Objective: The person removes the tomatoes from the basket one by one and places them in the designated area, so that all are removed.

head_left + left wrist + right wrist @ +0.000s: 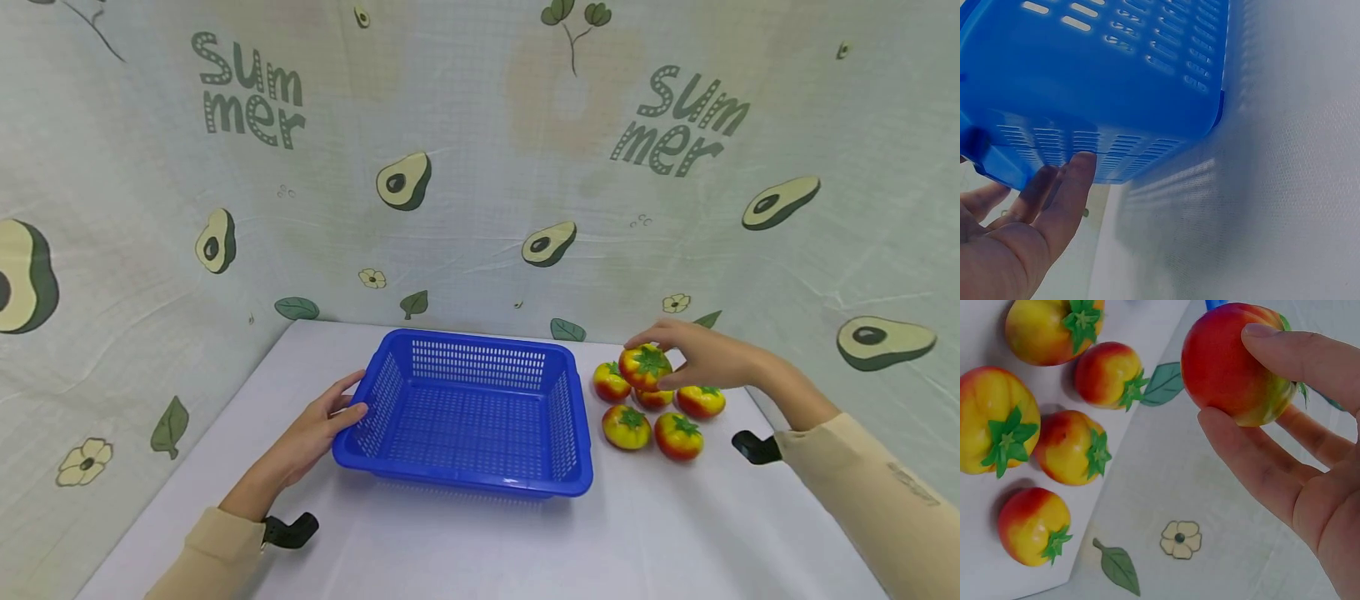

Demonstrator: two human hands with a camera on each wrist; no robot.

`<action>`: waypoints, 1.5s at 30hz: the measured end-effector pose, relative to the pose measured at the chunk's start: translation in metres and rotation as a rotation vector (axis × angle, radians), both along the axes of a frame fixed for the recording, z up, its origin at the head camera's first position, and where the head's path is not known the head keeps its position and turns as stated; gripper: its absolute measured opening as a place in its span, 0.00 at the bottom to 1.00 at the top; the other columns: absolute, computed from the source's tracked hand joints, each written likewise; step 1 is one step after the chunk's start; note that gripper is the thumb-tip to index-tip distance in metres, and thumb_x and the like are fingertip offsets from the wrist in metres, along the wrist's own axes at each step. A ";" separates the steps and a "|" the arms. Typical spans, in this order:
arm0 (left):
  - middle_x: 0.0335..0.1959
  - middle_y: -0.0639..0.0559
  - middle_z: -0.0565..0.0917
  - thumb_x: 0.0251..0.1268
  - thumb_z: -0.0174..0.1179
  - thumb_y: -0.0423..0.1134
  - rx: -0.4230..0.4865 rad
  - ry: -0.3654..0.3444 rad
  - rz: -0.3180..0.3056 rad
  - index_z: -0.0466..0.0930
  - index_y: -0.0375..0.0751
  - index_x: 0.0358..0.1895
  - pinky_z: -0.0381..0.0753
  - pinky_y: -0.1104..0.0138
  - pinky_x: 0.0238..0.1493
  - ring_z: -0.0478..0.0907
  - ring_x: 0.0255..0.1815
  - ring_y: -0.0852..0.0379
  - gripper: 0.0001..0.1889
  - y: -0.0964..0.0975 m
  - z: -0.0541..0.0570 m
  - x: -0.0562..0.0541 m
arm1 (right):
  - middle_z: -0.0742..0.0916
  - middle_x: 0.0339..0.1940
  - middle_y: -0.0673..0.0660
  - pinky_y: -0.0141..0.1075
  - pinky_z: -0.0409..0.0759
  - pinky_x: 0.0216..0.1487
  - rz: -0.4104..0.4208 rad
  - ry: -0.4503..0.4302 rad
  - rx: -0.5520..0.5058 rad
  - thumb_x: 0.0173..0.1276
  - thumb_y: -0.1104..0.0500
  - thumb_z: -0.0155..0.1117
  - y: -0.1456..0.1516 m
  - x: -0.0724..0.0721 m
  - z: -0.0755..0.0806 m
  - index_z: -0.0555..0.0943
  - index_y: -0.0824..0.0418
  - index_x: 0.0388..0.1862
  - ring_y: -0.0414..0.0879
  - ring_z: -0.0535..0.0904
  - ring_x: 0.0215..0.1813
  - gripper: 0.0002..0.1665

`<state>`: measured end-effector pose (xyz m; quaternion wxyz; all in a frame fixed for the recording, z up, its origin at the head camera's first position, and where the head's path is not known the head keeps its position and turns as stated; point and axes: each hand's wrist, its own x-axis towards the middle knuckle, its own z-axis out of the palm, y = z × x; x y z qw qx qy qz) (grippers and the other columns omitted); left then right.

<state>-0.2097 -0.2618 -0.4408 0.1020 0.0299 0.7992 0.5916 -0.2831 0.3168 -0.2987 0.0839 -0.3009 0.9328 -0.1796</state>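
Observation:
A blue plastic basket [461, 482] with slotted walls stands on the white table. My left hand [311, 433] holds its left rim, thumb over the edge and the other fingers along the outer wall; the left wrist view shows these fingers [1063, 209] against the slots. My right hand [708, 354] grips a red-and-yellow tomato [645, 367] with a green leafy top, raised above the others. In the right wrist view, thumb and fingers pinch this tomato [1229, 369] clear of the table. Below it, several similar tomatoes [626, 427] lie right of the basket.
Pale cloth [480, 108] printed with avocados, leaves and lettering stands behind the table and along both sides. The white tabletop [450, 550] extends in front of the basket. Dark straps with a protruding piece [292, 531] sit at both wrists.

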 end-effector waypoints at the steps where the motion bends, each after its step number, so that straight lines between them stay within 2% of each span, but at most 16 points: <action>1: 0.79 0.31 0.62 0.84 0.56 0.52 0.002 -0.003 0.001 0.46 0.54 0.88 0.77 0.44 0.71 0.70 0.74 0.32 0.40 0.000 0.000 0.000 | 0.82 0.62 0.56 0.52 0.89 0.55 -0.007 -0.005 0.002 0.64 0.62 0.80 0.003 0.001 -0.001 0.81 0.51 0.70 0.59 0.79 0.65 0.35; 11: 0.80 0.31 0.61 0.83 0.57 0.52 0.010 -0.008 0.004 0.46 0.54 0.88 0.77 0.44 0.72 0.70 0.74 0.32 0.40 0.000 0.000 0.001 | 0.79 0.69 0.63 0.53 0.90 0.53 -0.064 -0.038 -0.030 0.66 0.61 0.79 0.040 0.011 -0.011 0.79 0.53 0.71 0.64 0.78 0.65 0.35; 18: 0.80 0.31 0.61 0.83 0.57 0.52 0.011 -0.009 0.004 0.46 0.55 0.88 0.77 0.44 0.72 0.71 0.74 0.32 0.40 -0.001 -0.001 0.001 | 0.79 0.70 0.65 0.59 0.87 0.56 -0.088 -0.023 -0.027 0.65 0.60 0.80 0.065 0.012 -0.023 0.79 0.55 0.72 0.62 0.80 0.63 0.36; 24: 0.80 0.31 0.62 0.83 0.57 0.53 0.016 -0.007 -0.002 0.47 0.55 0.88 0.77 0.44 0.72 0.71 0.74 0.33 0.40 -0.001 -0.002 0.000 | 0.79 0.70 0.69 0.63 0.86 0.55 -0.128 -0.037 -0.008 0.66 0.59 0.80 0.087 0.014 -0.036 0.77 0.59 0.72 0.68 0.79 0.63 0.37; 35: 0.79 0.32 0.62 0.83 0.57 0.54 0.010 -0.004 -0.006 0.47 0.56 0.88 0.77 0.45 0.72 0.71 0.74 0.33 0.40 0.000 -0.002 -0.002 | 0.76 0.71 0.76 0.56 0.90 0.50 -0.179 -0.124 -0.017 0.66 0.58 0.79 0.114 0.018 -0.055 0.74 0.65 0.74 0.74 0.77 0.63 0.40; 45: 0.79 0.32 0.63 0.83 0.57 0.54 0.009 0.002 -0.003 0.48 0.57 0.88 0.78 0.46 0.71 0.72 0.73 0.34 0.40 -0.002 -0.003 -0.002 | 0.76 0.71 0.77 0.58 0.89 0.51 -0.230 -0.208 0.005 0.67 0.54 0.79 0.131 0.016 -0.066 0.73 0.65 0.76 0.74 0.77 0.63 0.42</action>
